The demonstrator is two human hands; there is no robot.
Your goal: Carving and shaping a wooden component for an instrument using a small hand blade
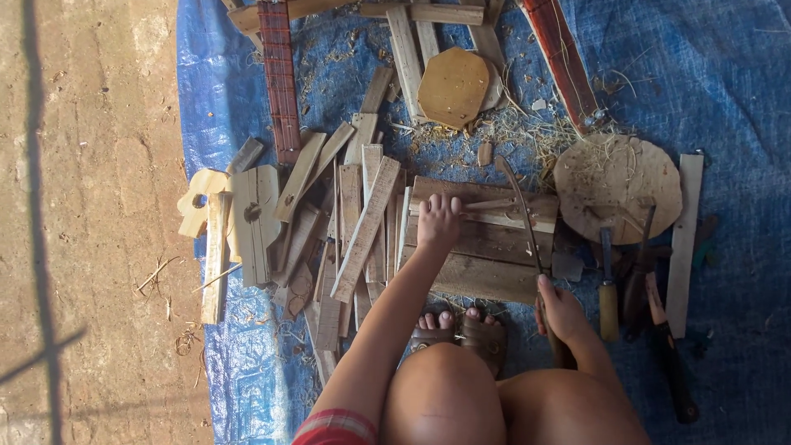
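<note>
the thin pale wooden strip (494,216) lies across the top of a stack of grey-brown weathered planks (486,255) at the middle of the view, running toward three o'clock; the left hand (437,221) presses down on its nine o'clock end, fingers spread flat and closed on nothing, only pinning it; the right hand (560,311) is wrapped tight round the handle of a long curved dark-bladed knife (521,216), whose blade reaches up toward twelve o'clock and crosses the strip just beside the pinning fingers; judging from this, the step is shaving or splitting the strip, and it goes best if the left fingers stay on the nine o'clock side of the edge, the strip is kept flat on the planks so it cannot roll, and the blade is drawn with the grain in shallow passes rather than forced; the slip risk looks greatest where blade and fingertips are near; the person's sandalled feet (461,330) brace the stack at six o'clock; at nine o'clock lies a heap of pale cut wooden slats (346,231); at three o'clock a round wooden disc strewn with shavings (618,185), with wooden-handled chisels (608,288) below it; at twelve o'clock an octagonal tan board (453,86); all rest on a blue woven plastic tarp (725,99) over a bare earth floor (99,206).
</note>
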